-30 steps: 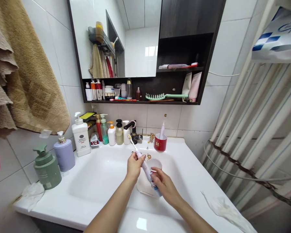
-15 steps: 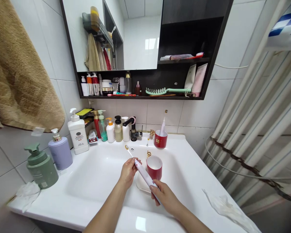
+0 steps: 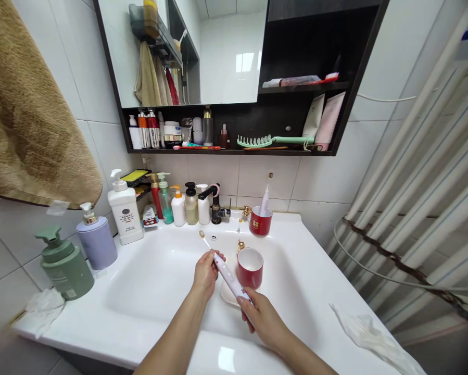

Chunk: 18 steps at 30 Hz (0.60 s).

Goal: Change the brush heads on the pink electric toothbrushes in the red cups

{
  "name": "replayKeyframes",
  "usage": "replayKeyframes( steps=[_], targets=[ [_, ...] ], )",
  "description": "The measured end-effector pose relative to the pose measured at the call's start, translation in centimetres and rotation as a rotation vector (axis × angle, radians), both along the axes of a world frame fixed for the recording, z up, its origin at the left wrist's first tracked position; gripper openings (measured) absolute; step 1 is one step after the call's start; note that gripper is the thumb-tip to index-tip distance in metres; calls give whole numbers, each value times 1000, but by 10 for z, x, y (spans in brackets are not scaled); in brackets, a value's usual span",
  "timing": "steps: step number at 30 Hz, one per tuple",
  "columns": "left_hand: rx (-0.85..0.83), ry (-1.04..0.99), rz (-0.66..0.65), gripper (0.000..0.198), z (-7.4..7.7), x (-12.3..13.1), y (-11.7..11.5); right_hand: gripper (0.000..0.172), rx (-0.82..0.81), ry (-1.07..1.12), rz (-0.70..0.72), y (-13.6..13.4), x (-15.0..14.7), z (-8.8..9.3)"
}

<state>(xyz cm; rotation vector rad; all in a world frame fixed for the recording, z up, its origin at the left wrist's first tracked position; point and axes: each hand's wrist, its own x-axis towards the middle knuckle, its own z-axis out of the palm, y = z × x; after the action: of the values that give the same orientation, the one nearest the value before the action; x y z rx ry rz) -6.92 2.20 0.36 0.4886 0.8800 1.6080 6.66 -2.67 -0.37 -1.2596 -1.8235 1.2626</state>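
Note:
Over the white sink (image 3: 155, 291) I hold an electric toothbrush (image 3: 225, 270) with both hands. My left hand (image 3: 205, 272) pinches its upper part near the neck. The lower handle sits inside the closed fingers of my right hand (image 3: 261, 319). The brush head points up and to the left, toward the black tap (image 3: 214, 200). A red cup (image 3: 250, 267) stands just right of the toothbrush on a pale dish. A second red cup (image 3: 260, 221) with another toothbrush in it stands further back by the wall.
Pump bottles line the back left: a green one (image 3: 64, 264), a lilac one (image 3: 96, 240), a white one (image 3: 124, 208), and several smaller ones. Crumpled cloths lie at the left corner (image 3: 42, 308) and right counter (image 3: 368, 336). A tan towel (image 3: 34, 120) hangs left; a shelf holds a green comb (image 3: 257, 140).
The toothbrush and both hands have dropped lower over the sink, and my right hand has slid down to the handle's end. The near red cup now shows fully.

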Motion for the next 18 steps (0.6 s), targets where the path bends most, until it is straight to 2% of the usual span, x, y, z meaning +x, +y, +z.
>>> replayKeyframes(
  steps=[2, 5, 9, 13, 18],
  targets=[
    [-5, -10, 6, 16, 0, 0, 0, 24, -27, -9, 5, -1, -1, 1],
    [-31, -31, 30, 13, 1, 1, 0, 22, 43, -41, -40, -3, -2, 3],
    [-49, -35, 45, 12, 1, 1, 0, 22, 16, -53, -19, -6, -2, 3],
    [-66, -51, 58, 11, 3, 2, 0, 22, 74, -76, -48, -5, -3, 1],
    [-95, -53, 85, 10, 4, 2, -1, 24, -19, -48, -9, -4, -4, 2]
  ],
)
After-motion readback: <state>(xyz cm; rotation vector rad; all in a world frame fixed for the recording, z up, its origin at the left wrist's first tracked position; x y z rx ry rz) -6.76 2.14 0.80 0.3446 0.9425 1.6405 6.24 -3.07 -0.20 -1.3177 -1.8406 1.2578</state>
